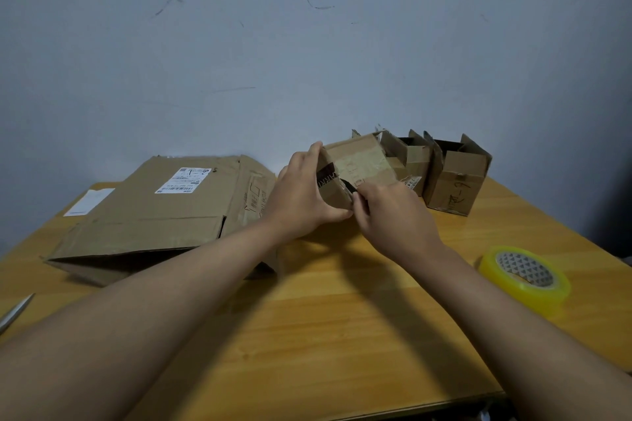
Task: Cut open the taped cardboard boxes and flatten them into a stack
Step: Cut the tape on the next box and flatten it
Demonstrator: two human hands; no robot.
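A small taped cardboard box (pixel 359 164) is held tilted above the wooden table (pixel 342 335). My left hand (pixel 304 195) grips its left end, fingers over the top and thumb underneath. My right hand (pixel 393 212) holds a small dark cutter (pixel 352 190) whose tip touches the box's taped near edge. A large flattened box (pixel 164 215) with a white label lies to the left. Two open small boxes (pixel 455 178) stand behind, against the wall.
A roll of clear yellow tape (pixel 525 275) lies at the right. A metal blade tip, perhaps scissors (pixel 15 313), shows at the left edge. A white sheet (pixel 89 202) lies under the flattened box. The wall stands close behind the table.
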